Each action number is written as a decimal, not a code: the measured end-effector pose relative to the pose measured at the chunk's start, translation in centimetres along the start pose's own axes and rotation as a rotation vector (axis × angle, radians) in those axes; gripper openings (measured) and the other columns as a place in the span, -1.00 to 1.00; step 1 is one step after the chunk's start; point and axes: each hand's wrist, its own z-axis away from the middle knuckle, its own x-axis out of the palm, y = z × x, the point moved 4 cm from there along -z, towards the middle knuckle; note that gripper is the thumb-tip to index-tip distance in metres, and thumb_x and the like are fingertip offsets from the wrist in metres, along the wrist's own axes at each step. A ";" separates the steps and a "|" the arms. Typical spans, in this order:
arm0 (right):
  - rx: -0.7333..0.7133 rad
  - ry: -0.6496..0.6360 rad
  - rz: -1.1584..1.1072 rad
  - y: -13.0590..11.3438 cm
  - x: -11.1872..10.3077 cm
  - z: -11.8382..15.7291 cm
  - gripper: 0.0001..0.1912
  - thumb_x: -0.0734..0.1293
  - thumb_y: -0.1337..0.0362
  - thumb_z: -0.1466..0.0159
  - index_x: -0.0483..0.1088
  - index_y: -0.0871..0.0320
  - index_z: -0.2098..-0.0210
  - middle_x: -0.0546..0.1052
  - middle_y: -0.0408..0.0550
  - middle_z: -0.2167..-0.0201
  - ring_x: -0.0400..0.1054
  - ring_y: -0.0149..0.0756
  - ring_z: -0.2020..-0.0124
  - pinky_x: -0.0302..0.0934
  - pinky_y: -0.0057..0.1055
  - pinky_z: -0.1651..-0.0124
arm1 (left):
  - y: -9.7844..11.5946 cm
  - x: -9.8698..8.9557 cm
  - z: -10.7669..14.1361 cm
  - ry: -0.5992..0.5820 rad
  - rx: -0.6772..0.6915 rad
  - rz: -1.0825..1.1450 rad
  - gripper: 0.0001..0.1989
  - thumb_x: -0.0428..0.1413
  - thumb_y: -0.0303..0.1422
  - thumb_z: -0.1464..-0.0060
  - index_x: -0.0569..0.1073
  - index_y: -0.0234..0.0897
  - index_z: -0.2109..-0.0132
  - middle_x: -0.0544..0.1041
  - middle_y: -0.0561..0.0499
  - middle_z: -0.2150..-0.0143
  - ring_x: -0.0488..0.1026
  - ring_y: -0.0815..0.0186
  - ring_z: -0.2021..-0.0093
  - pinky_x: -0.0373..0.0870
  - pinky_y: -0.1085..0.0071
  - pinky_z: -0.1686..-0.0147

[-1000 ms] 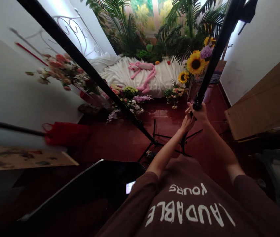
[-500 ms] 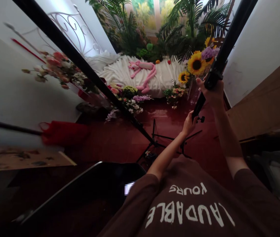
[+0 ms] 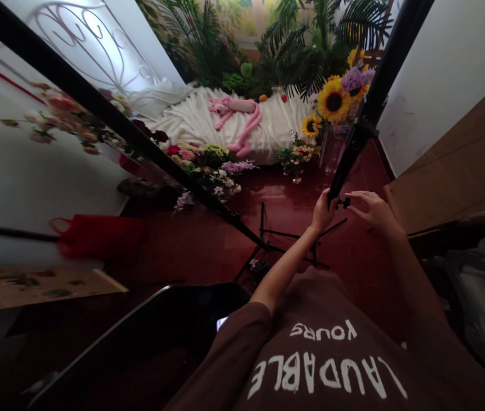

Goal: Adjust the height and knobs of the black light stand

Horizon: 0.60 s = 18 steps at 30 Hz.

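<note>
Shirt: brown T-shirt (image 3: 311, 365), loose cut, filling the near lower edge of the view.
Print: white block capitals across the chest, reading "LAUDABLE" with a smaller "YOURS" on the far side of it.
Sleeves: short, brown, ending above the elbows.
Forearms: bare.
Left hand (image 3: 322, 210): bare, no ring or watch visible.
Right hand (image 3: 373, 210): bare, nothing worn.

Both arms reach forward, bare from the brown sleeves. The left hand (image 3: 322, 210) is curled shut, wrist bent up, at the end of a nearly straight arm. The right hand (image 3: 373, 209) hovers just beside it, palm down, fingers (image 3: 356, 195) spread loosely.
</note>
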 end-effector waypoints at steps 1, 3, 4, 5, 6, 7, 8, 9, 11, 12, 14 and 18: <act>0.021 0.011 0.027 0.4 0.6 0.7 -0.60 0.38 0.05 -0.29 0.50 -0.09 -0.11 0.55 0.01 -0.07 0.42 0.03 -0.12 0.37 0.04 -0.12 | 0.0 0.0 0.0 -0.002 -0.002 0.006 -0.56 -0.05 -0.06 -0.33 0.31 -0.19 -0.20 0.56 -0.11 0.14 0.52 0.29 0.17 0.47 0.31 0.07; 0.069 0.046 0.060 0.9 1.7 1.7 -0.56 0.38 0.04 -0.30 0.46 -0.13 -0.16 0.53 -0.01 -0.11 0.40 0.03 -0.13 0.41 0.01 -0.06 | -0.1 0.0 0.0 -0.006 -0.003 0.015 -0.56 -0.05 -0.05 -0.33 0.32 -0.19 -0.19 0.57 -0.09 0.17 0.52 0.31 0.19 0.47 0.32 0.08; 0.090 0.064 0.064 1.1 2.1 2.0 -0.54 0.38 0.03 -0.30 0.44 -0.15 -0.18 0.52 -0.01 -0.12 0.40 0.02 -0.12 0.44 -0.03 0.00 | -0.2 0.1 0.0 -0.007 -0.002 0.017 -0.56 -0.05 -0.05 -0.33 0.32 -0.19 -0.19 0.57 -0.08 0.18 0.52 0.31 0.20 0.48 0.33 0.09; 0.107 0.081 0.059 1.1 2.5 2.3 -0.52 0.37 0.02 -0.30 0.42 -0.15 -0.20 0.52 -0.01 -0.12 0.41 0.00 -0.10 0.46 -0.07 0.05 | -0.2 0.1 0.0 -0.006 -0.003 0.018 -0.56 -0.05 -0.05 -0.33 0.32 -0.19 -0.20 0.56 -0.07 0.19 0.52 0.32 0.21 0.48 0.34 0.10; 0.119 0.097 0.046 1.2 2.8 2.4 -0.50 0.37 0.00 -0.30 0.41 -0.15 -0.22 0.52 -0.01 -0.11 0.42 -0.01 -0.08 0.47 -0.12 0.09 | -0.3 0.1 0.0 -0.003 -0.004 0.017 -0.56 -0.05 -0.04 -0.33 0.32 -0.19 -0.20 0.56 -0.07 0.19 0.52 0.32 0.21 0.48 0.35 0.11; 0.128 0.113 0.030 1.3 3.0 2.4 -0.49 0.36 -0.01 -0.31 0.40 -0.14 -0.22 0.53 0.00 -0.09 0.43 -0.03 -0.06 0.47 -0.15 0.13 | -0.3 0.1 0.0 0.001 -0.006 0.013 -0.55 -0.05 -0.04 -0.33 0.32 -0.18 -0.19 0.56 -0.07 0.18 0.52 0.32 0.21 0.47 0.36 0.11; 0.135 0.130 0.013 1.3 3.2 2.3 -0.49 0.36 -0.03 -0.31 0.41 -0.12 -0.22 0.54 0.00 -0.06 0.43 -0.05 -0.03 0.47 -0.18 0.15 | -0.4 0.1 0.0 0.005 -0.008 0.007 -0.55 -0.05 -0.03 -0.33 0.32 -0.18 -0.19 0.56 -0.07 0.17 0.53 0.32 0.20 0.47 0.37 0.12; 0.142 0.150 -0.002 1.5 3.3 2.2 -0.50 0.35 -0.06 -0.31 0.43 -0.11 -0.20 0.55 0.00 -0.03 0.44 -0.06 -0.01 0.47 -0.20 0.16 | -0.4 0.1 0.0 0.009 -0.009 -0.001 -0.55 -0.05 -0.02 -0.32 0.33 -0.18 -0.19 0.56 -0.08 0.16 0.53 0.32 0.19 0.47 0.37 0.12; 0.149 0.186 -0.038 1.8 3.5 2.0 -0.50 0.35 -0.10 -0.30 0.47 -0.08 -0.15 0.57 0.01 0.02 0.45 -0.08 0.03 0.46 -0.22 0.16 | -0.5 0.1 -0.1 0.015 -0.009 -0.016 -0.56 -0.05 -0.02 -0.32 0.34 -0.17 -0.18 0.56 -0.09 0.12 0.52 0.31 0.17 0.47 0.37 0.12; 0.149 0.200 -0.058 2.0 3.5 1.8 -0.49 0.36 -0.12 -0.29 0.49 -0.06 -0.13 0.58 0.02 0.03 0.45 -0.09 0.05 0.45 -0.22 0.16 | -0.6 0.1 -0.1 0.018 -0.009 -0.019 -0.56 -0.05 -0.02 -0.32 0.34 -0.17 -0.18 0.56 -0.09 0.12 0.52 0.31 0.17 0.47 0.37 0.12; 0.146 0.214 -0.090 2.4 3.6 1.7 -0.46 0.37 -0.16 -0.26 0.51 -0.02 -0.10 0.59 0.03 0.05 0.47 -0.11 0.09 0.44 -0.20 0.13 | -0.7 0.1 -0.1 0.019 -0.008 -0.011 -0.56 -0.04 -0.03 -0.32 0.33 -0.17 -0.18 0.55 -0.10 0.12 0.52 0.31 0.17 0.47 0.36 0.11; 0.160 0.212 -0.109 2.8 4.0 1.6 -0.42 0.34 -0.26 -0.23 0.55 0.00 -0.03 0.61 0.03 0.08 0.49 -0.13 0.13 0.39 -0.21 0.07 | -0.9 0.3 0.0 0.010 -0.008 0.011 -0.54 -0.06 -0.03 -0.33 0.31 -0.17 -0.21 0.55 -0.08 0.17 0.53 0.30 0.19 0.47 0.35 0.12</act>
